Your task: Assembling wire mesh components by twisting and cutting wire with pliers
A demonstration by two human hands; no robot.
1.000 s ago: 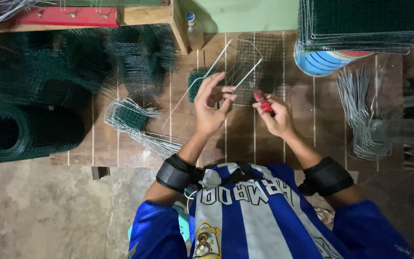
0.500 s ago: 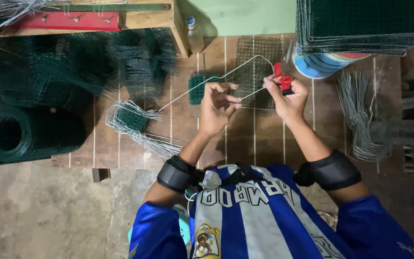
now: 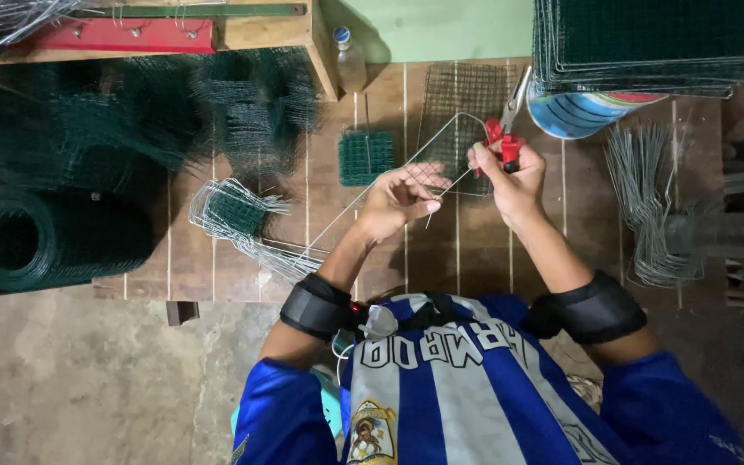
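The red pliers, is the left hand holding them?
No, the red pliers are in the right hand; the left hand holds a wire frame.

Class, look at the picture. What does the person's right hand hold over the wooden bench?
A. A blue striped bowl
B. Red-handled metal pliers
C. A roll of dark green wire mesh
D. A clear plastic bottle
B: the right hand grips the red-handled metal pliers at the bent grey wire frame, which the left hand steadies.
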